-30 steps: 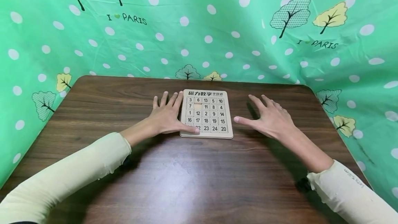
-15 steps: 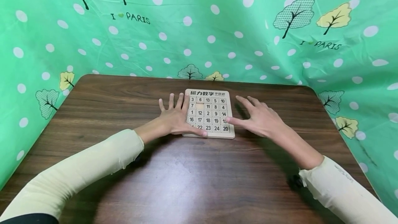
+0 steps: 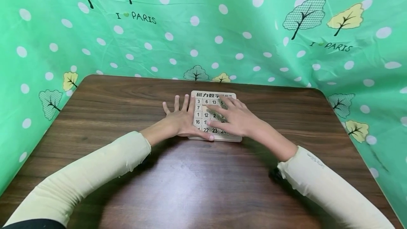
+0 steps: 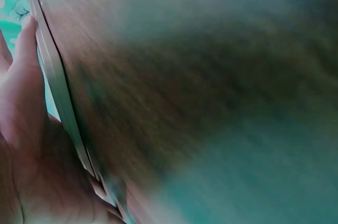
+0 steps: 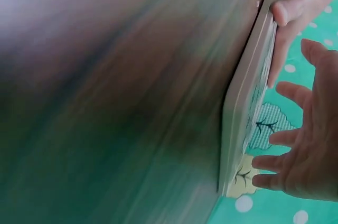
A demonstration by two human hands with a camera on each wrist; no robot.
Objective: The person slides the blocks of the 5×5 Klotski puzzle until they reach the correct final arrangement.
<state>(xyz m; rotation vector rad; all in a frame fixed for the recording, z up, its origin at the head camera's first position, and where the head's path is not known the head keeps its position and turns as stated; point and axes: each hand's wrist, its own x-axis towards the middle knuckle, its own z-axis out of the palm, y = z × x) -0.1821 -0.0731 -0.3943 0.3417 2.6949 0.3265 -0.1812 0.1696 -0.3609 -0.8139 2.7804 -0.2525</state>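
Note:
A number sliding puzzle (image 3: 206, 115), a pale board with square numbered tiles and one vacant slot in the second row, lies flat on the wooden table. Along its left edge my left hand (image 3: 181, 122) rests with fingers spread and straight, its thumb lying across the near left corner. My right hand (image 3: 238, 116) reaches over the right half, hiding several tiles. Seen from the right wrist, fingers of the right hand (image 5: 317, 139) hover slightly apart from the tile face of the board (image 5: 245, 97). The left wrist view shows the left hand (image 4: 31, 139) against the board's side (image 4: 60, 86).
The brown wooden table (image 3: 178, 179) extends around the puzzle. Behind it hangs a green polka-dot cloth (image 3: 203, 24) printed with trees and lettering. Pale sleeves cover both forearms.
My right hand has moved left, from the table beside the puzzle to above its tiles. The left hand stays on the board's left edge. The view has shifted slightly.

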